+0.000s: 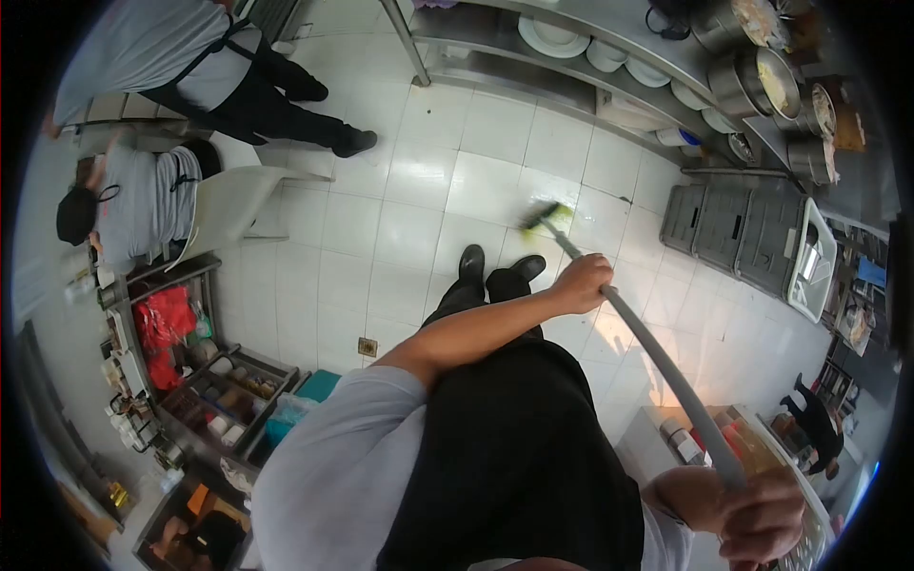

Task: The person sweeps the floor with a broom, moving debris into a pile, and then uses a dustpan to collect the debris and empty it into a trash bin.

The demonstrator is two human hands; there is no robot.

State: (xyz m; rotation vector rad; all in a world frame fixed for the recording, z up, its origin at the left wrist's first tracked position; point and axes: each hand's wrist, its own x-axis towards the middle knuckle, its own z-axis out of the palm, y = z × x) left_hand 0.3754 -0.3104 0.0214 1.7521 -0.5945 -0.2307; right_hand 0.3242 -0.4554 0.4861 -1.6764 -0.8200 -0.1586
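A broom with a long grey handle (pixel 666 366) slants from the lower right toward my feet. Its dark broom head with yellow-green bristles (pixel 549 221) touches the white tiled floor (pixel 409 228) just beyond my black shoes and is slightly blurred. My left hand (pixel 583 283) is closed around the middle of the handle, its arm crossing in front of my body. Near the handle's upper end, at the lower right, my right hand (pixel 762 514) is wrapped around it. A black apron (pixel 514 457) covers my front.
Metal shelves with white bowls (pixel 554 36) and pots (pixel 769 81) line the far right. Stacked grey crates (pixel 733 233) stand below. At left, one person (pixel 205 71) stands and another sits on a pale chair (pixel 224 205). A container rack (pixel 228 390) is lower left.
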